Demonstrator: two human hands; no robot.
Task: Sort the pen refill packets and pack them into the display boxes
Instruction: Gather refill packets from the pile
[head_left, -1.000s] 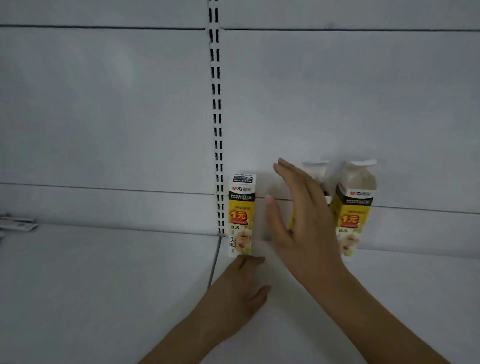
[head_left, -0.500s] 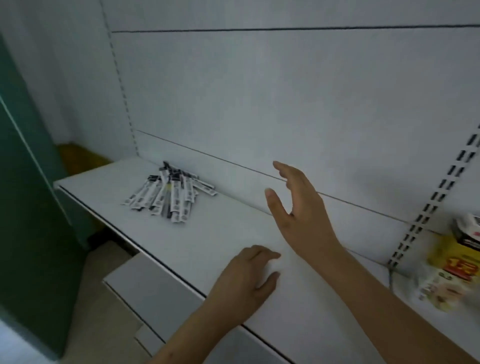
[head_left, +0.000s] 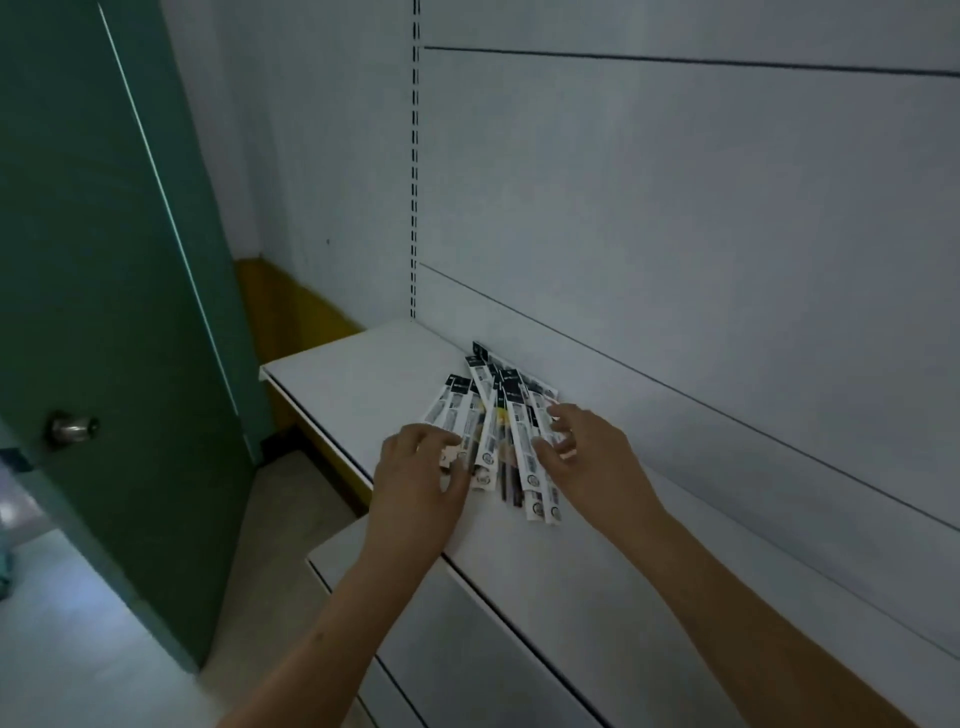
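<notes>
Reaching forward from the near edge, both bare forearms stretch over a white shelf (head_left: 332, 371) toward a fanned pile of packets (head_left: 498, 431) lying near the shelf's far left end, just beside the white back panel (head_left: 675, 234). The left hand (head_left: 421, 483) sits at the pile's left side, fingers curled, pinching the near ends of the leftmost packets. The right hand (head_left: 592, 457) is at the pile's right side, palm down, fingers bent and spread, fingertips on the rightmost packets; whether it grips any cannot be told. A slotted upright (head_left: 414, 156) runs up the panel. A green door (head_left: 104, 312) with a round knob (head_left: 70, 428) stands open at left.
</notes>
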